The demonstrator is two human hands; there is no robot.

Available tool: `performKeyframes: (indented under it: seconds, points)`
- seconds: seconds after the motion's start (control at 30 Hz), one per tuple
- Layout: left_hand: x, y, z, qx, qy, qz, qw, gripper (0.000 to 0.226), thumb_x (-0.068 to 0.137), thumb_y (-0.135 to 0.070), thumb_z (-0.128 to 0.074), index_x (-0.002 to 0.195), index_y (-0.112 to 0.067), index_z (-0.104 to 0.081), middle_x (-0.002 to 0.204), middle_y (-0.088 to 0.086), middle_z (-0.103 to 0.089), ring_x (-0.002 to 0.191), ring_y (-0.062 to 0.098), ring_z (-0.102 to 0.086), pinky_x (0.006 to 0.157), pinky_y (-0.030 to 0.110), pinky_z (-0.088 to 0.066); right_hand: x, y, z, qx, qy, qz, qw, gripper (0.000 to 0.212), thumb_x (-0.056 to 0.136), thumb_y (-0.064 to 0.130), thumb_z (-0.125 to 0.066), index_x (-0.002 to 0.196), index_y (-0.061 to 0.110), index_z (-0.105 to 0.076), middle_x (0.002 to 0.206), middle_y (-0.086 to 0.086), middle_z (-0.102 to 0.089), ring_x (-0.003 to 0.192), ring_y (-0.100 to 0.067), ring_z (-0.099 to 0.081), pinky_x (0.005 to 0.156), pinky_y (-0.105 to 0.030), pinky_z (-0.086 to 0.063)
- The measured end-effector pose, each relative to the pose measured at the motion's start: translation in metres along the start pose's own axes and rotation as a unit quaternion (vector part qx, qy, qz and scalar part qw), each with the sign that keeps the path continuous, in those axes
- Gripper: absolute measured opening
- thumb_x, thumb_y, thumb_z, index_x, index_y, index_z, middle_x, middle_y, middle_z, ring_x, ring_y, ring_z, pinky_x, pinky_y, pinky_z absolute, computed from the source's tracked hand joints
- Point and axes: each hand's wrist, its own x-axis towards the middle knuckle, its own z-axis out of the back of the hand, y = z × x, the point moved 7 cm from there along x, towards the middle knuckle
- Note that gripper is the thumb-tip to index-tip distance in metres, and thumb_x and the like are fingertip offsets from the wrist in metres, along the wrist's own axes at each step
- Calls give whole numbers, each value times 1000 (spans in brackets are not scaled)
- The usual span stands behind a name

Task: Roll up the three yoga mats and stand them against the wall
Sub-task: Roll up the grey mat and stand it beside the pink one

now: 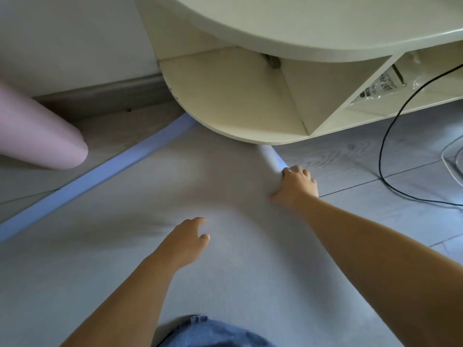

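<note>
A pale grey yoga mat (155, 196) with a blue edge lies unrolled on the floor, its far end running under a cream cabinet. My right hand (297, 185) grips the mat's right edge near that cabinet, fingers curled over the blue rim. My left hand (186, 242) hovers over or lightly touches the mat's middle, fingers relaxed. A rolled pink mat (37, 131) leans against the wall at the far left.
The cream cabinet (250, 96) with open shelves overhangs the mat's far end. A black cable (383, 146) and a white cable (451, 161) trail across the wooden floor at right. A grey skirting board (105, 93) runs along the wall. My denim-clad knee (213, 331) rests at the bottom.
</note>
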Motion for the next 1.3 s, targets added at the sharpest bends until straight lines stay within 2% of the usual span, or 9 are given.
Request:
performKeyframes:
  seconds: [0.1,0.17,0.33,0.47,0.63,0.77,0.93,1.03,1.3]
  points:
    - [2,-3,3,-26,-9,-9,1000,50,98,-27,-45,146,-19,-33,149,3,-38,133,18,-40,106,28,-31,-23,12,2,33,-21,30,999,40,81,25,-65,105,10,-37,99,-9,-57,103,-32,-56,71,-34,-37]
    - [0,-7,5,-65,-19,-10,998,49,97,-24,-50,143,-16,-38,145,5,-44,130,20,-45,103,28,-36,-45,21,0,50,-1,73,996,41,86,25,-60,113,9,-34,85,-6,-52,91,-33,-58,64,-34,-35]
    - [-24,-32,12,-234,-26,1,972,47,97,-12,-50,142,-10,-37,142,13,-46,128,22,-47,98,24,-37,-83,63,7,47,180,195,963,37,83,23,-59,118,12,-51,108,-8,-62,95,-27,-58,81,-38,-50]
    - [-66,-43,34,-341,-45,48,938,44,100,-32,-40,142,-19,-38,138,2,-49,104,18,-58,79,33,-47,-123,103,26,100,272,226,930,26,82,20,-63,107,12,-59,104,-4,-63,93,-22,-60,77,-30,-49]
    - [-141,-43,43,-361,-12,45,931,34,100,-37,-40,133,-32,-42,125,-9,-53,100,16,-61,84,38,-48,-171,133,27,127,298,241,915,25,80,17,-65,105,12,-64,101,-7,-65,87,-20,-60,75,-28,-47]
    - [-201,-31,51,-314,-28,9,949,17,100,-31,-41,100,-33,-58,116,-3,-63,106,19,-60,86,30,-46,-208,154,26,100,303,263,911,27,75,16,-69,101,15,-65,96,-3,-66,83,-16,-60,72,-26,-46]
    - [-273,-4,46,-276,-93,-4,957,18,99,-28,-44,112,-36,-53,100,-14,-60,89,3,-57,77,19,-43,-263,167,21,54,221,280,932,40,73,17,-71,111,13,-60,103,-8,-65,93,-23,-63,79,-35,-52]
    - [-323,22,22,-222,-121,-10,967,48,97,-38,-46,142,-22,-39,136,-5,-51,120,12,-51,97,21,-36,-307,168,23,43,155,287,944,41,74,16,-70,113,12,-58,104,-9,-65,93,-23,-63,81,-38,-55]
    - [-444,82,9,-206,-286,-48,935,43,96,-30,-51,137,-20,-47,137,-1,-53,121,14,-52,96,23,-39,-425,183,39,78,-38,304,949,37,80,10,-61,116,10,-56,108,-8,-59,99,-28,-56,72,-31,-46]
